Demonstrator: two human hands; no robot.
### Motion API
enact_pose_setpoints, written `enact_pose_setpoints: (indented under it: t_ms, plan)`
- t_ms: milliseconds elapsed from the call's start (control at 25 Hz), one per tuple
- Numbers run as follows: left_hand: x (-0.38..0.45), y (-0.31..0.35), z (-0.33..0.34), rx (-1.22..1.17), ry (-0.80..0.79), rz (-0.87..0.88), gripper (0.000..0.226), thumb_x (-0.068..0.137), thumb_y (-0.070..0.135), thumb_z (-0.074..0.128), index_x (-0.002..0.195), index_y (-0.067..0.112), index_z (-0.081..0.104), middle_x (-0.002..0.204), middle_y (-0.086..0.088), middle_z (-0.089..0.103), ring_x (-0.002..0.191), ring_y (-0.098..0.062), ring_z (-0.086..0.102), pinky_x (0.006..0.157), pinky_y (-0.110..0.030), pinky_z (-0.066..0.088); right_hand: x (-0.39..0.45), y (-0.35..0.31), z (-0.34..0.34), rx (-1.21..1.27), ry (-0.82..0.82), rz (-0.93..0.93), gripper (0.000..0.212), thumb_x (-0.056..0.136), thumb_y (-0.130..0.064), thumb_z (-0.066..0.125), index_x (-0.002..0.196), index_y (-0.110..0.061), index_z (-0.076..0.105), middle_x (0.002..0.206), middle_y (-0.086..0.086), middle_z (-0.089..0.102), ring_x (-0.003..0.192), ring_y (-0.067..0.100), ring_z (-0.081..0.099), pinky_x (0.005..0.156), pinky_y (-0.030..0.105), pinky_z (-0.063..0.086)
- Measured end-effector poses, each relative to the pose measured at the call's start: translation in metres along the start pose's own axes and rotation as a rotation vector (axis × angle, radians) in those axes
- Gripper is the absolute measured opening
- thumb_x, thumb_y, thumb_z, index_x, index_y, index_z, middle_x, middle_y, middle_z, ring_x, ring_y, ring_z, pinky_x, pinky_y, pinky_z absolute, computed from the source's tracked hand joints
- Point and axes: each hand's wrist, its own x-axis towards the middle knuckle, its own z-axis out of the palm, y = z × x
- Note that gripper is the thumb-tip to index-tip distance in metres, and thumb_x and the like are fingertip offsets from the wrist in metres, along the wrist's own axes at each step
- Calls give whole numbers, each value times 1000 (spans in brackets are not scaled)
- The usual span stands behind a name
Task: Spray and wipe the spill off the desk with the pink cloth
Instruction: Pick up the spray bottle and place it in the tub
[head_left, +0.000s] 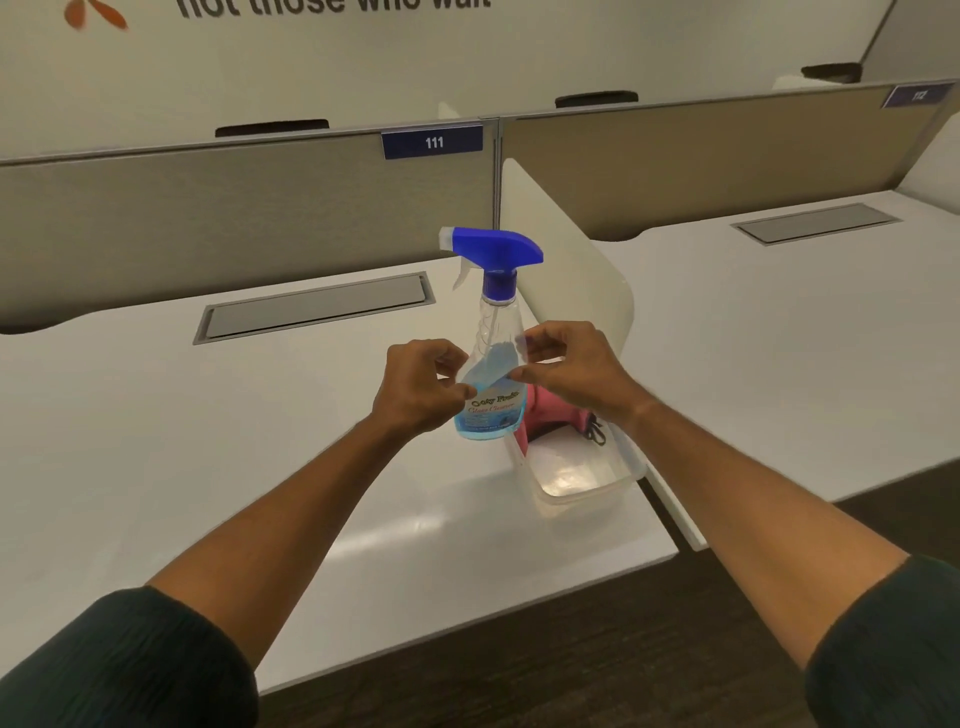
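The clear spray bottle with blue trigger head and blue liquid (491, 358) stands upright on the white table (208, 441). Just right of the bottle, the pink cloth (550, 408) lies in a clear plastic tub (582, 483). Both arms reach forward. The left hand (421, 384) and right hand (571, 371) flank the bottle, fingers curled; neither grip looks closed on it yet. The person would best take its narrow neck firmly, keeping it upright.
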Motion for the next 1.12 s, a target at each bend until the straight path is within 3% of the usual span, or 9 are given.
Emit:
enact_pose_setpoints:
  t_ms: [240, 440, 760, 1120]
  plan:
    - [-9, 41, 25, -6, -14, 33, 33, 74, 18, 82, 103, 10, 70, 106, -5, 70, 88, -18, 65, 78, -28, 54, -22, 16, -47, 1, 20, -4, 44, 74, -30, 84, 112, -14, 69, 102, -2, 70, 86, 8, 66, 60, 4, 44]
    - [-26, 53, 61, -35, -47, 30, 35, 72, 18, 83, 102, 9, 70, 105, -6, 71, 86, -18, 66, 79, -30, 58, -41, 46, -66, 3, 0, 20, 41, 75, -29, 84, 110, -15, 69, 103, -1, 71, 92, 13, 67, 71, 12, 50]
    - [-48, 43, 109, -17, -82, -14, 38, 67, 12, 84, 102, 8, 69, 101, -3, 70, 86, -16, 65, 74, -24, 56, -63, 92, -59, 6, -25, 76, 40, 75, -27, 85, 110, -15, 70, 103, 0, 72, 94, 15, 67, 73, 14, 51]
    - [-53, 36, 125, -21, -118, -62, 37, 67, 10, 84, 100, 10, 67, 103, -5, 70, 87, -16, 64, 80, -26, 56, -66, 114, -47, -14, -30, 111, 42, 75, -29, 84, 113, -16, 69, 107, 1, 72, 92, 14, 66, 68, 8, 46]
